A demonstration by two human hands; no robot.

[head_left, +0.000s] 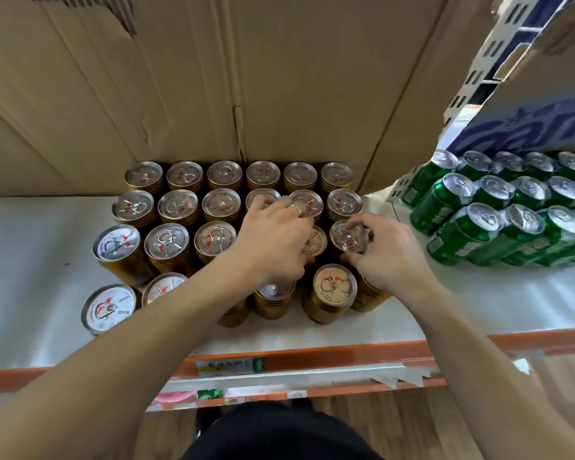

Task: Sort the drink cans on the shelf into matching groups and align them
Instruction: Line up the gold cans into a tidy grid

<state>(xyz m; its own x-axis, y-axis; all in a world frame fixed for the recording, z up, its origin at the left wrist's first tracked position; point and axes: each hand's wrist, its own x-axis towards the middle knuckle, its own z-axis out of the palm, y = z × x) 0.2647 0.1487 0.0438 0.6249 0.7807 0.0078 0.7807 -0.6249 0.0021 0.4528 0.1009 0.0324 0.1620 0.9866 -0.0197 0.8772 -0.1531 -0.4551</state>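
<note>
Several gold drink cans with silver pull-tab lids stand in rows on a white shelf. My left hand lies over the middle of the block, fingers curled around a gold can whose lid shows only partly beneath it. My right hand grips the neighbouring gold can at the right end of the third row, fingers around its rim. In front of it another gold can stands slightly apart. Green cans in several rows form a separate group at the right.
A large cardboard box hangs over the back of the shelf. A blue and white carton stands behind the green cans. The shelf's orange front edge carries price labels. Bare white shelf shows to the left and in front of the green cans.
</note>
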